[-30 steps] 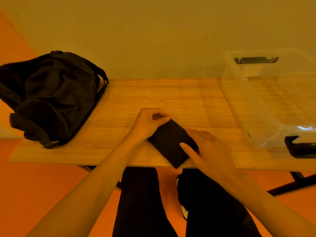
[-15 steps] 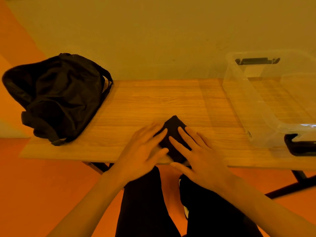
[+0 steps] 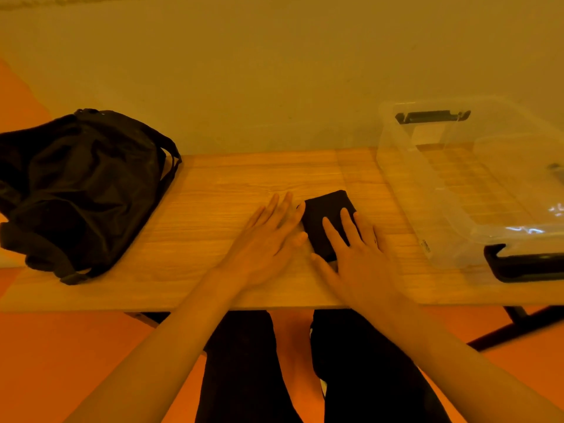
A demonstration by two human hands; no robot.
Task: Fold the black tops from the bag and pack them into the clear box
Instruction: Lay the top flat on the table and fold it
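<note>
**Fold pressed flat, top ready to be packed**

The small folded black fabric top (image 3: 328, 215) lies as a compact rectangle on the light wooden table (image 3: 213, 190), between the two hands and well short of the clear plastic box with black handles (image 3: 396, 184). The right hand (image 3: 357, 254) rests on it with straight fingers, its grip wide and holding nothing. The left hand (image 3: 268, 239) lies flat on the table just beside the top's left edge, its grip equally wide.

A second ago the left hand pinched a corner of the fold; half a second ago both palms smoothed it. The left has since slid off. The folding looks finished, so lifting the top into the box is likely next. The slumped black fabric bag (image 3: 82, 190) sits at the table's left end.
</note>
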